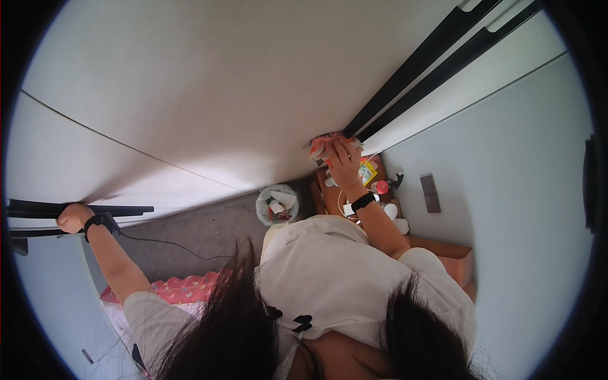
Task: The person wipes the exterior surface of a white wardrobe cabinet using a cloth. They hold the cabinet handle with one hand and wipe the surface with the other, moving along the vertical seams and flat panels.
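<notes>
My left hand (75,217) is closed round a long black door handle (120,209) on the pale panel at the far left. A black band with a small dark box is strapped to that wrist, and a thin cable runs from it. On the other side my right hand (344,158) presses a crumpled orange and white cloth (324,145) against the large white cabinet door (209,82). Its fingers bend over the cloth, which sits at the lower end of two long black strips (405,82). The right wrist also wears a black band.
Below my right arm stands a brown bedside table (321,196) crowded with small items, among them a bottle with a red-pink cap (380,187). Beside it is a lined waste bin (277,206) with crumpled paper. Pink bedding (187,288) lies lower left; a switch plate (430,193) is on the right wall.
</notes>
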Motion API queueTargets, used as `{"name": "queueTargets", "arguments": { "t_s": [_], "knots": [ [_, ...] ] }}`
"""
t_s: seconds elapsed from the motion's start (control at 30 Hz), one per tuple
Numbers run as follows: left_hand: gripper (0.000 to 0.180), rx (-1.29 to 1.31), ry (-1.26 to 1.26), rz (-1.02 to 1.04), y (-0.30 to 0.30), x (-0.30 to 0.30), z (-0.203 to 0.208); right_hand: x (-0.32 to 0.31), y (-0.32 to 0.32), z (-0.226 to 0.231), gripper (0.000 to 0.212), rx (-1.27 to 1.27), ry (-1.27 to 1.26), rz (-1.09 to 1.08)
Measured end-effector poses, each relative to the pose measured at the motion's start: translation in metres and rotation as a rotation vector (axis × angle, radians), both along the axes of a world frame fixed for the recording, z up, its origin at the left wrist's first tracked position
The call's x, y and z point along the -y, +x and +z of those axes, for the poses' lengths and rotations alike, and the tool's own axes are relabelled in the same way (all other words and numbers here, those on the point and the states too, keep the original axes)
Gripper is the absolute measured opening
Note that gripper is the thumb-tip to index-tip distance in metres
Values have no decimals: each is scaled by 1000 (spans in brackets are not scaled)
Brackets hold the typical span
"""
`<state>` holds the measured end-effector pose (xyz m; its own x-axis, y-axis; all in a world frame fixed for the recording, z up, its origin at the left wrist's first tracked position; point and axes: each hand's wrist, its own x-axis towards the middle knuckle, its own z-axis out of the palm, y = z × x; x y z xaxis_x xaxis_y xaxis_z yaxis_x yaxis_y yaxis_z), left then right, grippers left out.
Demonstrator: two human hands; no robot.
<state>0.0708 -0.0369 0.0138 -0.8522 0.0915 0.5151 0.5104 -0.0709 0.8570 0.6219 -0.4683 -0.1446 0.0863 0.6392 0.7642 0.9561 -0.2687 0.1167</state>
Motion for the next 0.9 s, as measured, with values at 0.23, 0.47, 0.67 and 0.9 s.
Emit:
{"name": "queueTargets", "arguments": {
  "t_s": [0.23,0.47,0.67,0.9],
  "knots": [
    [47,-41,-9,-12,-9,1,-1,13,-3,-48,36,-27,-367,38],
    [48,0,3,-19,7,8,6,13,-2,-83,30,-3,-526,61],
    [47,0,-33,-21,8,9,6,6,-4,-105,28,-93,-701,98],
    [47,-36,24,-1,-4,0,-2,14,-11,-25,29,-373,-341,194]
  ]
}}
